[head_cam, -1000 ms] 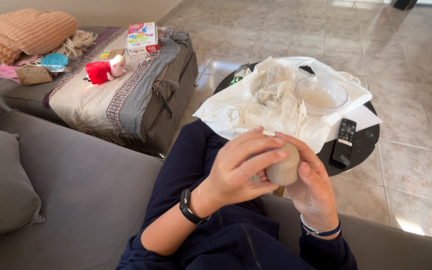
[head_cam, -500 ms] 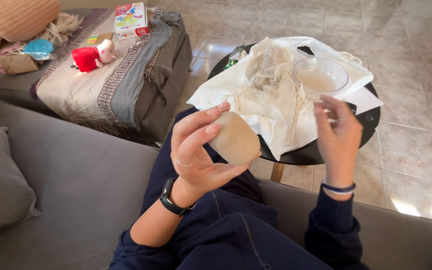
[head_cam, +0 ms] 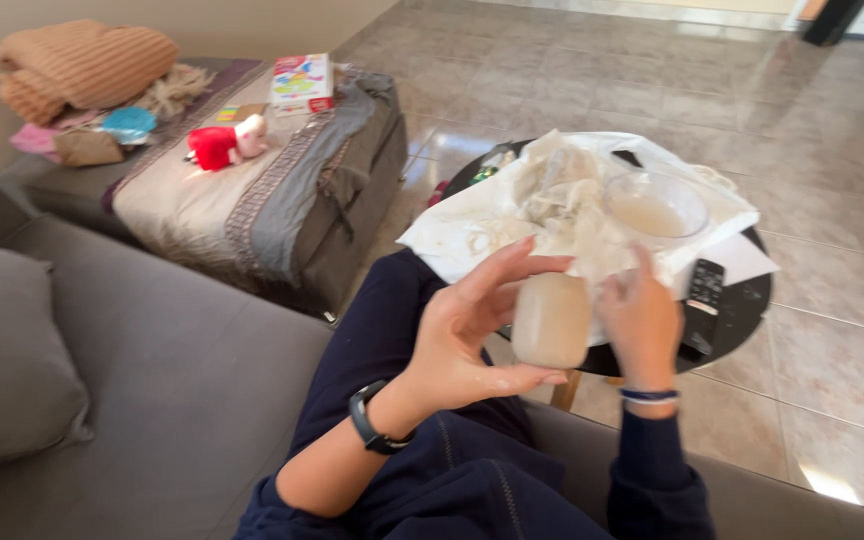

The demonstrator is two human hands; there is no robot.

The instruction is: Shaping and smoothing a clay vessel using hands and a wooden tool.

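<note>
The person sits on the grey sofa [head_cam: 152, 400], and the left hand [head_cam: 462, 335] holds a pale beige rounded object [head_cam: 550, 320], perhaps a lump of dough, up in front of the knees; its fingers [head_cam: 512, 265] curl loosely over the top while the thumb props it from below. The right hand [head_cam: 642, 325] presses against the object's far side, fingers half closed, though I cannot tell if it grips. Just beyond, the round black table [head_cam: 742, 310] carries crumpled white paper [head_cam: 542, 215], a clear bowl [head_cam: 654, 205] of cloudy liquid and a remote control [head_cam: 704, 290].
</note>
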